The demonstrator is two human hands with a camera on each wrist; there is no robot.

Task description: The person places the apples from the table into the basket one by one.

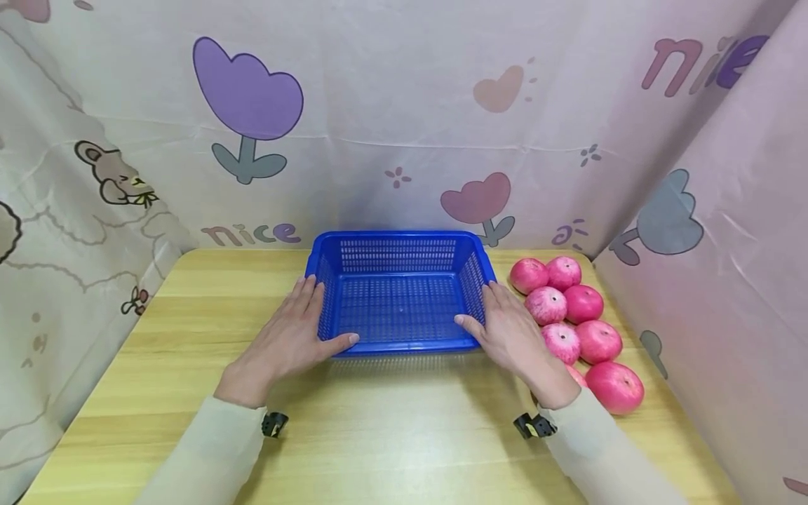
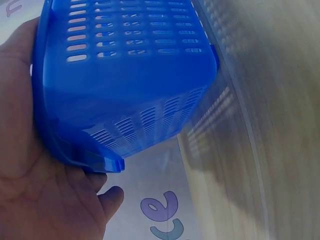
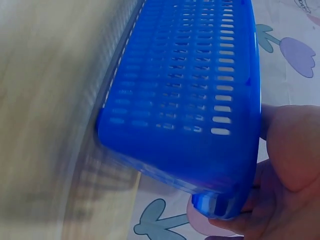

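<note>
A blue plastic basket (image 1: 404,346) with slotted walls is in the middle of the table's far part, nothing inside it. My left hand (image 1: 287,337) grips its left side in the head view, thumb over the near rim and fingers along the side rim. On the opposite side my right hand (image 1: 510,330) holds the rim the same way, thumb toward the inside. Both wrist views show the basket's outer wall (image 2: 125,75) and the palms at its rim. Right of the right hand lie several pinkish-red apples (image 1: 600,341), one partly hidden by that wrist.
The light wooden table (image 1: 391,435) meets a patterned curtain (image 1: 379,84) at the back. More of this cloth hangs along the left and right sides. Close behind the basket is the back curtain; the apples lie near the table's right edge.
</note>
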